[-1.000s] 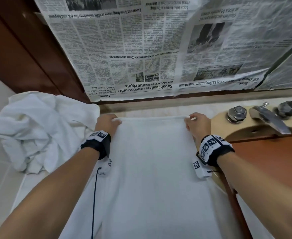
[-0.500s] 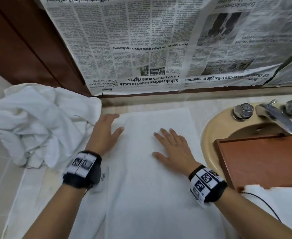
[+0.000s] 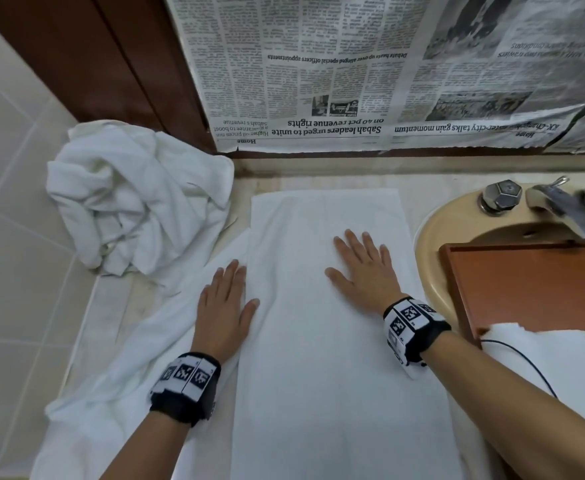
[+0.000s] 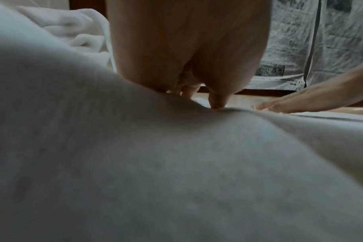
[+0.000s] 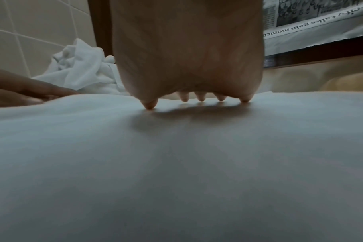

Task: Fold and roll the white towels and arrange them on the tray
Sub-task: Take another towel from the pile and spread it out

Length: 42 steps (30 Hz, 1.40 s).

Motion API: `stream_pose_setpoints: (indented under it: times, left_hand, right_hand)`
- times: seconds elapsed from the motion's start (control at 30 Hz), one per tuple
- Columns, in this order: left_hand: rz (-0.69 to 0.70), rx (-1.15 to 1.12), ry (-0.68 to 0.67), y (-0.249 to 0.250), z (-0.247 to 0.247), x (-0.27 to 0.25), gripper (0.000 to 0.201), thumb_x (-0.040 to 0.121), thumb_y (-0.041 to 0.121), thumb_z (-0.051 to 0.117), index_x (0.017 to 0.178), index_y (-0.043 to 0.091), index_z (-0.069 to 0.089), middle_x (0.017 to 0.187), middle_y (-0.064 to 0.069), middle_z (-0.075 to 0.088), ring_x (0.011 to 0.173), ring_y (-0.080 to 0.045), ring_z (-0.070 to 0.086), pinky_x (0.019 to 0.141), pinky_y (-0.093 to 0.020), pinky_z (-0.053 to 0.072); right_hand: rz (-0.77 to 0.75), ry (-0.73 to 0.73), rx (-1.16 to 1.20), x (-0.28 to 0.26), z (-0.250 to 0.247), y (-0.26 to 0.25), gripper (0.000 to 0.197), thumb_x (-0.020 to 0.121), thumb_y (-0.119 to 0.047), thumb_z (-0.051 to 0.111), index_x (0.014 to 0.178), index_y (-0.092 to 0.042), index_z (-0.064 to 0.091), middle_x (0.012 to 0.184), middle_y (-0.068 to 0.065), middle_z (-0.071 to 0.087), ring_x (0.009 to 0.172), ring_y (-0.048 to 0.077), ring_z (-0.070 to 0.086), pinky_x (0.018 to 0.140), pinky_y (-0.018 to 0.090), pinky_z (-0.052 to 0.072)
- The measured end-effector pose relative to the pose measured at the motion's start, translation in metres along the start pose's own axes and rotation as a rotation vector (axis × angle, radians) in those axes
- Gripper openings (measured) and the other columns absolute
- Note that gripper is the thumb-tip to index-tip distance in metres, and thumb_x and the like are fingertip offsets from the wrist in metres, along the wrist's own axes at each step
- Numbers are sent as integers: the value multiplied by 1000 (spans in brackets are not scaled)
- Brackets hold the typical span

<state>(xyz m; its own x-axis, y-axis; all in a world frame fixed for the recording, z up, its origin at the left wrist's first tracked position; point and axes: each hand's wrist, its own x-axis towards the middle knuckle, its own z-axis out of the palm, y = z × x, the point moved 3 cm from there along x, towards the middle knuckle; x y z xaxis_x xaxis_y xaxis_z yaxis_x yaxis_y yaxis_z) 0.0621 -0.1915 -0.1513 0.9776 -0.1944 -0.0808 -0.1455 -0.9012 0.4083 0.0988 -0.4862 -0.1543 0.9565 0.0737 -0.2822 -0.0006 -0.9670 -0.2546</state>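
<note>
Head view: left hand (image 3: pixel 224 306), right hand (image 3: pixel 363 271) lie flat on folded towel (image 3: pixel 325 358)

Folded towel (image 3: pixel 325 306): white cloth, matt, finely textured; crumpled towels (image 3: pixel 135 199) likewise. Tray (image 3: pixel 533 285): reddish-brown wood, smooth. Tap (image 3: pixel 561 209): dull grey metal; newspaper (image 3: pixel 370 71): thin creased paper; sink (image 3: pixel 436 230): beige, glossy.

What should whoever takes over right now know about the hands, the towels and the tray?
Left hand: flat, fingers straight, on the left edge of the folded towel.
Right hand: flat, pressing that towel's upper middle.
Folded towel lies lengthwise on the counter; crumpled towels are heaped at left.
Wooden tray sits over the sink.
Done: lengthwise fold.
Left: roll it, place it on the tray, then handle the heap.
</note>
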Motion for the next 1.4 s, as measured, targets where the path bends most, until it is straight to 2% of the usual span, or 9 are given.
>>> stream_pose_setpoints:
  times: [0.23,0.37,0.5,0.67,0.77,1.03,1.17,1.3,1.4]
  left_hand:
    - [-38,-39,29,4,-6,1,60,98,42,28,154,22,33,165,4,17,151,-23,17,120,-48,15]
    - [-68,14,-5,-14,-7,-2,59,97,46,25,154,29,33,165,6,18,150,-25,19,119,-49,15]
    - [-64,104,31,-54,-18,-8,54,99,40,44,150,23,41,160,-3,32,142,-35,34,110,-56,31]
    - [-160,204,198,-114,-56,-7,42,85,13,58,127,8,58,119,-22,60,102,-42,59,78,-54,50]
    - [-224,234,169,-128,-69,0,39,81,3,71,118,7,61,107,-23,60,99,-44,58,77,-57,50]
    - [-295,85,243,-67,-72,4,42,81,15,71,122,8,64,117,-21,63,112,-42,54,95,-58,41]
    - [-98,-62,258,-15,-63,25,34,85,15,66,116,2,65,117,-19,64,110,-39,57,94,-50,45]
    - [9,-119,85,19,-37,67,38,89,23,59,122,6,63,128,-13,60,119,-35,55,99,-45,45]
    - [49,-96,-32,45,-22,105,42,94,29,55,132,11,57,137,-9,54,124,-32,50,103,-45,43]
  right_hand:
    - [-61,7,-9,-28,4,-31,73,98,-68,22,158,-33,0,165,-14,-11,152,17,-13,122,48,-7]
    - [-63,-88,-2,-34,16,-37,75,97,-70,22,158,-34,-1,165,-14,-12,152,17,-13,122,50,-4]
    - [-71,-85,-20,-35,20,-34,76,96,-70,24,158,-35,-2,165,-14,-12,152,17,-13,122,49,-5]
    - [-66,-94,-17,-34,19,-36,77,95,-70,25,158,-35,-2,165,-15,-13,152,16,-14,122,49,-5]
    - [-53,-90,-19,-34,19,-37,76,96,-69,26,158,-35,-2,164,-15,-13,152,15,-15,122,48,-7]
    - [-16,-6,144,-31,-6,-25,74,100,-58,38,159,-26,6,166,-10,-3,153,15,-5,122,43,1]
    - [43,120,220,-20,-30,8,65,101,-42,50,155,-15,27,165,3,18,152,23,16,122,41,15]
    - [155,219,197,-5,-57,47,52,99,-25,55,145,-3,43,154,15,38,140,33,36,113,41,33]
    - [273,191,58,9,-72,65,46,100,-26,49,141,-5,45,145,13,45,131,33,41,102,43,39]
